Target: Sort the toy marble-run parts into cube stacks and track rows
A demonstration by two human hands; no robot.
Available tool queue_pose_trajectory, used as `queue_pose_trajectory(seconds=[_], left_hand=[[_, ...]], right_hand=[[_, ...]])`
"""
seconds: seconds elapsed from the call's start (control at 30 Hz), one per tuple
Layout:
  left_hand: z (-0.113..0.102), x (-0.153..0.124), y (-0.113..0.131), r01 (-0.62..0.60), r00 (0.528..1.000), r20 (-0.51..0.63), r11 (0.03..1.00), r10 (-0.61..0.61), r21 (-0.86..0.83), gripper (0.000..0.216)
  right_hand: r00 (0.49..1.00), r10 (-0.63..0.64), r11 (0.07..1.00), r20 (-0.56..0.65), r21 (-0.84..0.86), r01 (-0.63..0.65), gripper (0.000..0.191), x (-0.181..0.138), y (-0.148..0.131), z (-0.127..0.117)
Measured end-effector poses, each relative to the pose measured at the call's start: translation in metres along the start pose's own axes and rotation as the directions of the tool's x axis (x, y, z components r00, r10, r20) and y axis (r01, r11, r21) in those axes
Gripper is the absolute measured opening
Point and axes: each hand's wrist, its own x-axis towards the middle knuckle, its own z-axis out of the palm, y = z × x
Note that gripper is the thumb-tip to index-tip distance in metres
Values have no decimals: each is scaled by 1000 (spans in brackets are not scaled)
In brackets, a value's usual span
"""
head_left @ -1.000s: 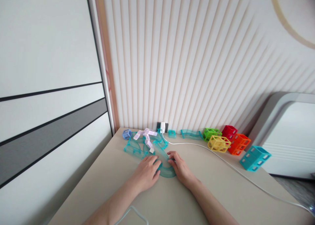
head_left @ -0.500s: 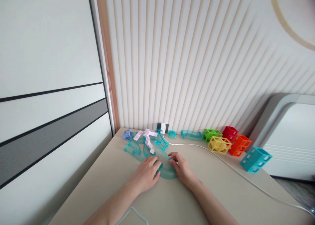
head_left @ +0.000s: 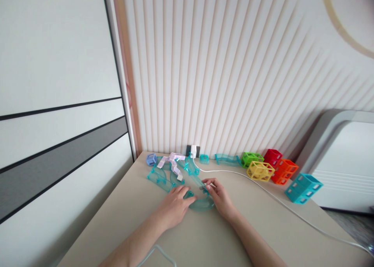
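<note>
A translucent teal curved track piece (head_left: 201, 205) lies on the table between my hands. My left hand (head_left: 175, 205) holds its left end, thumb on the near side and fingers bent over the far side. At the other end my right hand (head_left: 217, 195) pinches a straight teal track piece (head_left: 198, 180) where it meets the curve. Whether the two are joined there I cannot tell. The straight piece runs back toward the wall. More teal track (head_left: 160, 177) lies left of my fingers, with a pale purple jointed strip (head_left: 174, 166) resting across it.
A white charger (head_left: 193, 151) sits in the wall socket, its white cable (head_left: 280, 199) crossing the table to the right. Yellow (head_left: 260, 171), green (head_left: 251, 159), red (head_left: 272, 157), orange (head_left: 284, 172) and teal (head_left: 304, 188) frame blocks stand right. A blue block (head_left: 151, 159) stands at the back left.
My right hand has shifted slightly, and its fingers now pinch the track end. The curved piece has moved a little to the right at that end. My left thumb has slid up onto the curve.
</note>
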Motion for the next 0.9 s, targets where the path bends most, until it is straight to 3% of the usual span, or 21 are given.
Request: queue_pose_trajectory(seconds=[0.43,0.7,0.9], left_hand=[[-2,0,4,0,1000,28,1000,0,3,46],[-2,-1,3,18,1000,17,1000,-18,-13,52],[9,-5,-3,40,998,-53,998,-42,-38,53]], right_hand=[[998,61,987,34,146,-66,36,1,-15,-14],[974,139,971,178,166,-169,38,1,-21,-23],[942,214,933,259,231,-276,36,-2,-22,-27]])
